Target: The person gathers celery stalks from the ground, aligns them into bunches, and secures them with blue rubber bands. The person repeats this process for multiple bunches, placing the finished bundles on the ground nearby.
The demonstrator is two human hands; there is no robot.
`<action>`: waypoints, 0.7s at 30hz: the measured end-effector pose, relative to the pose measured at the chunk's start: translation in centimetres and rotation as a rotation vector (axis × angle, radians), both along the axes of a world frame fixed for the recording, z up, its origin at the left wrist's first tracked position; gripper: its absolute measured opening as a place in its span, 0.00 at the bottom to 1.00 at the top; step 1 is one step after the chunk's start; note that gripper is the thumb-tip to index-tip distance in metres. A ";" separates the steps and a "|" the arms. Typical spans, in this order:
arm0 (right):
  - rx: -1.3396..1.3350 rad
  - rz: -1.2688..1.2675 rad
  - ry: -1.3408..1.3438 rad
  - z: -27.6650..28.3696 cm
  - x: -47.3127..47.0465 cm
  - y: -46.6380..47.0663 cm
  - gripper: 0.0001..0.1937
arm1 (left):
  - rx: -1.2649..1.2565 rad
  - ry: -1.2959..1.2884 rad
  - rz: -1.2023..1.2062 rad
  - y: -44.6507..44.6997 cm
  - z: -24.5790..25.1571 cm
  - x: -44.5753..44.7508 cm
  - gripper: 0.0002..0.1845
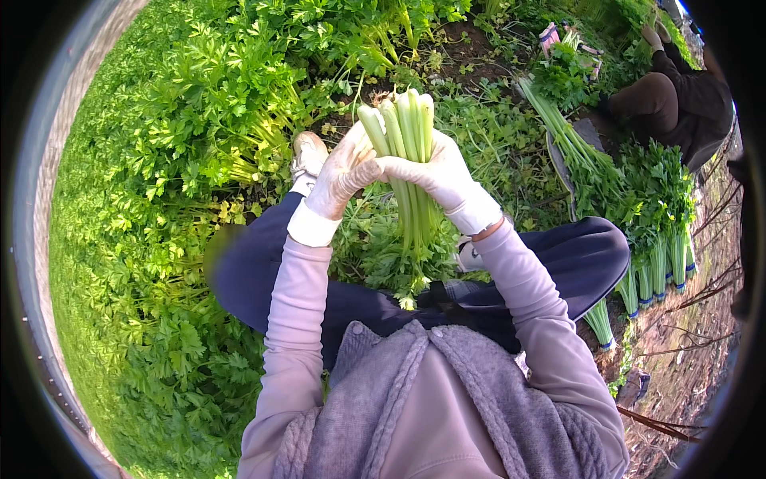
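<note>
A bunch of celery (413, 197) stands between my gloved hands in front of me, its pale cut bases up and its leaves hanging toward my lap. My left hand (344, 167) wraps the stalks from the left side. From the right, my right hand (443, 170) grips the same bunch, and the two thumbs meet across its front. Most of the fingers are hidden behind the stalks. Both hands wear whitish, soiled gloves. Beneath the bunch, loose celery leaves (383, 263) cover the ground between my legs.
Dense growing celery (197, 120) fills the left side. Loose long stalks (556, 126) lie at the right on a dark sheet. Several tied bunches (658, 263) with blue bands line the bare soil (670, 335). Another person (676, 108) sits at upper right beside pink-wrapped bundles (549, 39).
</note>
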State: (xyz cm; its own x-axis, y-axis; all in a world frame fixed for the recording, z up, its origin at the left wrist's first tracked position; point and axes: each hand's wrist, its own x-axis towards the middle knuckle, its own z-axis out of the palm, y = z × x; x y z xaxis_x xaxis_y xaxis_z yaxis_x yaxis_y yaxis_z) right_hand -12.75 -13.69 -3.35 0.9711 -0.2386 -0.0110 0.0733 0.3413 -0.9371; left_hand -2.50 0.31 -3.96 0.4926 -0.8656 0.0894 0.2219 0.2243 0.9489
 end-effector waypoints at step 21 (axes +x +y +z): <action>-0.318 -0.283 -0.195 1.9 1.4 -1.2 0.14 | -0.036 0.023 0.467 -2.4 1.0 -2.5 0.20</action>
